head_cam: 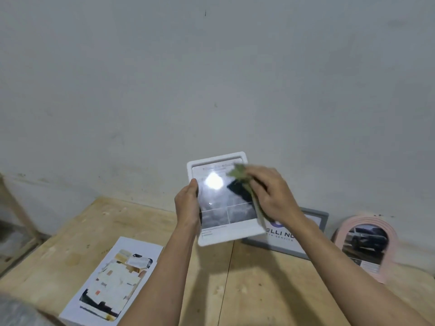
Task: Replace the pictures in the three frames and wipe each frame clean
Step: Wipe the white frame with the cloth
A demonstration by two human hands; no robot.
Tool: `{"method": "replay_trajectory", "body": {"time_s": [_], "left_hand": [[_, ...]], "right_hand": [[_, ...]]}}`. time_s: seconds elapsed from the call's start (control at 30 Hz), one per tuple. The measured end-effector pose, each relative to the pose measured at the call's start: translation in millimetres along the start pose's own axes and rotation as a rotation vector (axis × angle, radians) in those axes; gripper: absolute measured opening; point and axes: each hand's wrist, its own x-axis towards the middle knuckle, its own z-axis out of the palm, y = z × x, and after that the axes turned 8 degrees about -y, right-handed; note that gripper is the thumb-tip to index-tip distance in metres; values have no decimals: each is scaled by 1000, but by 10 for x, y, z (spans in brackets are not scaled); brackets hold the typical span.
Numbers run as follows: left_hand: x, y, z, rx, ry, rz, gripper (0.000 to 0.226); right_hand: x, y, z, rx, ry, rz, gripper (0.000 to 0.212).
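white frame being held up above the wooden table.
left hand is gripping its left edge; right hand is pinching a green cloth against the glass, opposite that grip.
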Motion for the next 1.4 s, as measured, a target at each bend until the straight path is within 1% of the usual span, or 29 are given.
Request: {"method": "replay_trajectory", "body": {"time_s": [0.03,0.07,0.1,0.17,0.27,0.3,0.37,0.4,0.43,0.47,0.5,0.53,0.57,0.63,0.67,0.7,0.8,0.87,0.97,1.0,1.07,1.1,1.17,1.23,1.27,1.3,1.33,1.4], "left_hand": [[-26,-6,61,17,-37,6,42],[-65,2,127,58,-73,32,43],[-117,22,194,86,-101,78,43],[-139,30,254,63,-111,140,40],[-74,37,151,13,-48,153,39],[-49,38,97,0,-30,147,37],[-4,26,5,-12,-13,134,35],[20,8,-31,-7,-7,127,35],[44,-19,-69,7,7,110,36],[61,-51,-116,24,21,91,36],[58,-68,-151,23,28,72,35],[81,-106,-200,18,21,58,35],[91,-132,-239,12,-7,45,35],[127,-134,-272,7,-61,36,37],[142,-118,-271,7,-79,38,38],[169,-94,-265,2,-103,36,42],[262,12,-300,-92,-126,5,54],[410,55,-460,-115,-74,7,55],[667,55,-822,-70,27,-10,60],[764,43,-947,-14,66,-16,57],[894,62,-1136,79,167,-17,40],[943,73,-1208,107,205,-14,37],[1046,69,-1342,148,234,-37,36],[1175,20,-1496,149,250,-60,36],[1213,11,-1553,159,256,-62,36],[1260,16,-1609,171,243,-58,35],[1318,12,-1663,166,221,-55,34],[1401,20,-1725,155,155,-59,34]], "right_hand": [[176,-15,-24,-32,63,-9,31],[317,-9,-28,-82,82,-25,30],[418,15,-17,-140,62,-55,31],[438,42,58,-172,-24,-137,35],[88,-25,347,-115,-153,-233,41],[-68,-63,494,-97,-207,-279,38],[-336,-133,750,-61,-335,-392,24],[-410,-157,829,-53,-386,-425,22],[-436,-175,860,-46,-431,-435,23],[-407,-230,836,-4,-456,-384,23],[-340,-281,779,46,-457,-316,26],[-234,-327,721,109,-414,-246,31],[-97,-359,658,156,-310,-189,35],[285,-319,602,125,-84,-113,39],[477,-291,616,84,-41,-75,39],[636,-269,667,42,-60,-48,39],[727,-277,1056,13,-223,-49,41],[548,-395,1346,54,-270,-106,42],[327,-519,1695,90,-364,-217,30],[283,-525,1791,103,-417,-230,25],[242,-544,1925,137,-562,-213,22],[236,-540,1983,147,-630,-188,23],[337,-538,2026,181,-756,-105,23],[616,-551,1999,268,-864,-3,21],[792,-561,1948,321,-862,34,19],[1004,-563,1922,369,-795,88,18],[1219,-543,1914,377,-661,143,18],[1590,-482,1947,272,-354,185,22]]}}
